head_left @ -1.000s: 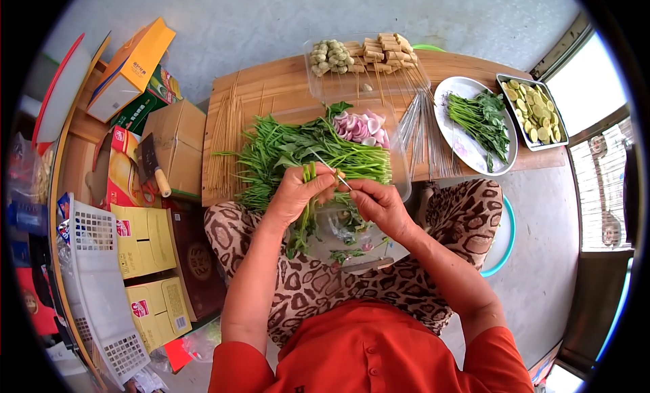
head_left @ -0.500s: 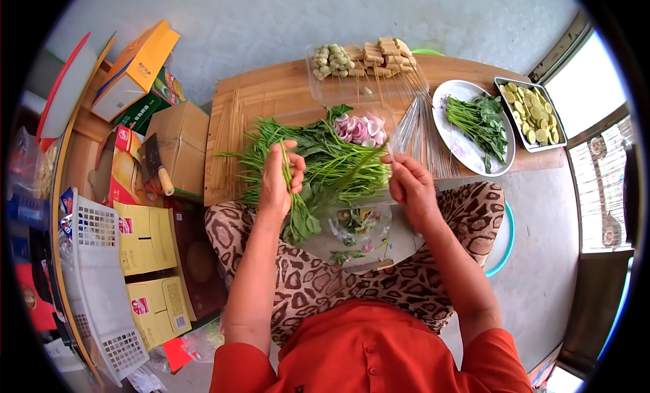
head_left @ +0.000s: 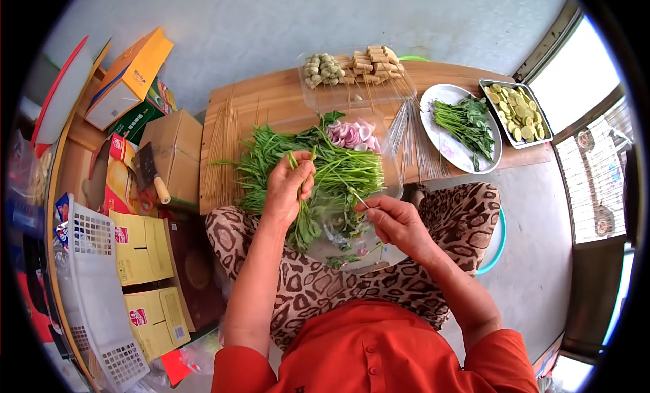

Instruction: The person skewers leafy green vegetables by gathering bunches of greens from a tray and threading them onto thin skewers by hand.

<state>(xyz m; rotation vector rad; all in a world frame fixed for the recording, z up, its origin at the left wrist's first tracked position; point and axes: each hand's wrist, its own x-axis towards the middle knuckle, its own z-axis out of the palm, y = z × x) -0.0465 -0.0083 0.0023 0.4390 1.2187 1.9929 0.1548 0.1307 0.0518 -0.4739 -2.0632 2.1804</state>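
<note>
My left hand (head_left: 291,184) is closed around a few stalks of leafy greens (head_left: 302,234), whose leaves hang down below the palm. My right hand (head_left: 394,222) pinches a thin skewer (head_left: 361,200) that points up and left, with a small pale green bit at its tip. Behind both hands a large heap of long-stemmed greens (head_left: 349,168) lies in a clear tray, beside sliced pink onion (head_left: 353,135). Below the hands, a clear plastic bag with leafy scraps (head_left: 343,234) rests near my lap.
Loose metal skewers (head_left: 412,139) and wooden skewers (head_left: 220,149) lie on the wooden table (head_left: 237,101). A white oval plate (head_left: 437,139) holds skewered greens; a metal tray (head_left: 550,137) holds round slices. Rolled pieces (head_left: 376,62) fill another tray. A cleaver (head_left: 150,168) leans by boxes at left.
My right hand has come down and left, and the skewer now shows clearly in it. The green stalk blurred between the hands is no longer there. My left hand still grips its stalks.
</note>
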